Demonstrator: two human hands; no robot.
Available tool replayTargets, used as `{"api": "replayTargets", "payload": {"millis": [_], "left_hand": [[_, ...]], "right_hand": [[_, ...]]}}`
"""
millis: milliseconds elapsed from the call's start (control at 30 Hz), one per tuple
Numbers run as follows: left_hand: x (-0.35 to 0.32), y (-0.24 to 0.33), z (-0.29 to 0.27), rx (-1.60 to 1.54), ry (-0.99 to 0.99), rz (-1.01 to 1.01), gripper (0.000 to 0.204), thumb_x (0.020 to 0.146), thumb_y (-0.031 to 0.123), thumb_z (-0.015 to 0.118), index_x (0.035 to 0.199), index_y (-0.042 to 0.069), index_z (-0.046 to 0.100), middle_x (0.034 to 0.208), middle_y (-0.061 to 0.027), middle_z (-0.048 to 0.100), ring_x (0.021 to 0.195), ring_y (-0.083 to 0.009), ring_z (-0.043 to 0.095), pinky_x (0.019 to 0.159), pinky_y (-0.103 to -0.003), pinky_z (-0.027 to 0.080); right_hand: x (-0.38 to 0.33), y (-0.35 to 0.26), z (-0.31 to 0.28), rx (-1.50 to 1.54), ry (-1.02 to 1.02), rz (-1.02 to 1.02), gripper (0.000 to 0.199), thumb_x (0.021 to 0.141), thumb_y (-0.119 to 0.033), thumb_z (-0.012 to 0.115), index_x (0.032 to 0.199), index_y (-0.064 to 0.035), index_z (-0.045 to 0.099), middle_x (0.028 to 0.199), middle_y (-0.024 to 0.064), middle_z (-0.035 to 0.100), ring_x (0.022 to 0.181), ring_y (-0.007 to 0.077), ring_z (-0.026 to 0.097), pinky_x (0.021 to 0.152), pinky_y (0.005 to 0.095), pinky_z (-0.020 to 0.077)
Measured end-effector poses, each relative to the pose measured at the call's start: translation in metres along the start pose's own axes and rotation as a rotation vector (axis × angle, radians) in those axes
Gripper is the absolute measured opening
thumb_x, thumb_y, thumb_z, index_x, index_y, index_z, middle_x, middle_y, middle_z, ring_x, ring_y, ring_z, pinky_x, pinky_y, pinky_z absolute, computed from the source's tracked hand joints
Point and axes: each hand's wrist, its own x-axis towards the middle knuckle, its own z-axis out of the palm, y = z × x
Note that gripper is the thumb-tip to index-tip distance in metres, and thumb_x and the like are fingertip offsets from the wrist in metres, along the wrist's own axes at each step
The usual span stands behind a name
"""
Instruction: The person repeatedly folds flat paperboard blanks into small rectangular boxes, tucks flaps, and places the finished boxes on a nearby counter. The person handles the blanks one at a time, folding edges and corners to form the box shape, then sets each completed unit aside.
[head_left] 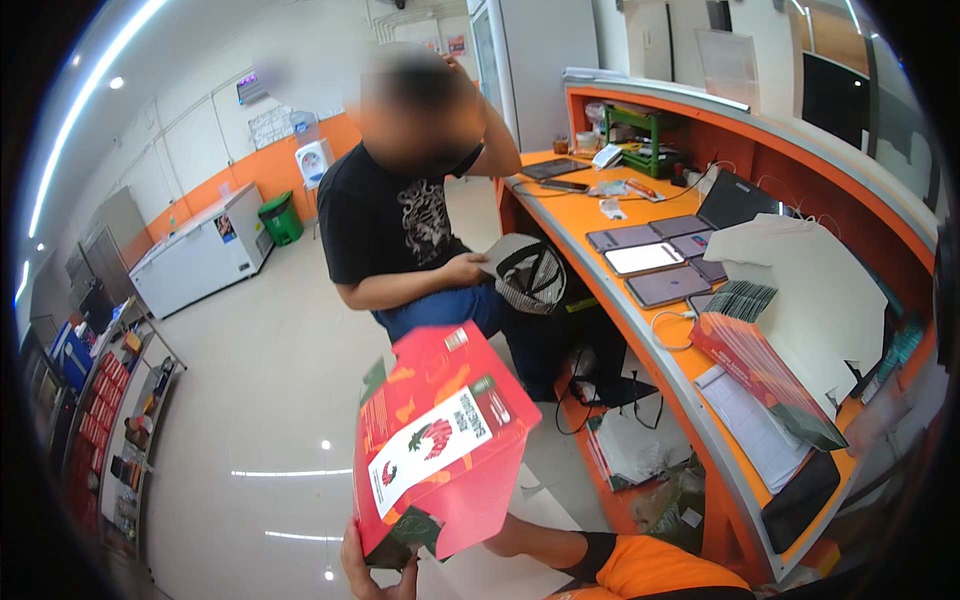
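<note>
A red, partly unfolded cardboard box with a white label and dark green flaps is in front of me. My left hand grips its lower edge, fingers and thumb closed on the card. At the far right rim, a blurred skin-toned shape beside the counter is probably my right hand; its fingers cannot be made out. Nearby on the counter lie a second red printed carton, a large sheet of pale cardboard and a stack of dark green printed cards.
A seated person in a black shirt holds a patterned cap. Several phones and tablets lie on the orange counter, near a laptop and papers. My bare knee is below. Shelves stand left.
</note>
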Motion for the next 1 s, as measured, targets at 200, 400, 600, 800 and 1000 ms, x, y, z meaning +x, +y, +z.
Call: {"api": "replayTargets", "payload": {"millis": [200, 400, 600, 800, 1000], "left_hand": [[0.003, 0.007, 0.001, 0.038, 0.001, 0.007, 0.083, 0.061, 0.004, 0.081, 0.134, 0.004, 0.041, 0.126, -0.0199, 0.05, 0.112, -0.0327, 0.052, 0.092, -0.035, 0.043], [0.005, 0.005, -0.003, 0.028, -0.019, 0.024, 0.086, 0.059, 0.003, 0.082, 0.133, 0.0, 0.04, 0.127, -0.0212, 0.049, 0.111, -0.0324, 0.053, 0.09, -0.036, 0.046], [0.004, 0.006, -0.003, -0.056, 0.016, -0.062, 0.085, 0.06, -0.005, 0.079, 0.134, -0.002, 0.038, 0.127, -0.023, 0.048, 0.11, -0.0316, 0.054, 0.085, -0.035, 0.051], [0.001, 0.017, 0.011, -0.167, 0.048, -0.237, 0.085, 0.061, -0.004, 0.079, 0.135, -0.002, 0.037, 0.129, -0.0208, 0.048, 0.11, -0.0273, 0.054, 0.082, -0.034, 0.052], [-0.001, 0.014, 0.016, -0.179, 0.009, -0.202, 0.083, 0.062, -0.003, 0.079, 0.134, 0.0, 0.039, 0.128, -0.0199, 0.049, 0.107, -0.0242, 0.055, 0.079, -0.032, 0.053]], "right_hand": [[-0.001, -0.006, 0.006, -0.082, 0.045, -0.11, 0.045, 0.087, -0.023, 0.061, 0.123, -0.0013, 0.044, 0.115, 0.0098, 0.054, 0.107, 0.0182, 0.052, 0.085, 0.0316, 0.0451], [0.006, -0.003, 0.016, -0.181, 0.328, -0.088, 0.036, 0.087, -0.022, 0.061, 0.112, 0.0012, 0.052, 0.104, 0.0106, 0.059, 0.094, 0.0188, 0.058, 0.075, 0.0315, 0.0479], [0.009, 0.008, 0.011, -0.502, 0.356, -0.244, 0.027, 0.085, -0.015, 0.063, 0.105, 0.0009, 0.056, 0.088, 0.0086, 0.062, 0.076, 0.0167, 0.061, 0.064, 0.029, 0.0481], [0.012, 0.008, 0.013, -0.455, 0.28, -0.206, 0.025, 0.084, -0.013, 0.063, 0.106, -0.0014, 0.056, 0.087, 0.0055, 0.062, 0.076, 0.0143, 0.06, 0.064, 0.0276, 0.0479], [0.01, 0.022, 0.014, -0.575, 0.403, -0.432, 0.022, 0.085, -0.014, 0.063, 0.102, -0.0026, 0.055, 0.087, 0.0023, 0.06, 0.077, 0.0109, 0.057, 0.063, 0.0261, 0.0474]]}}
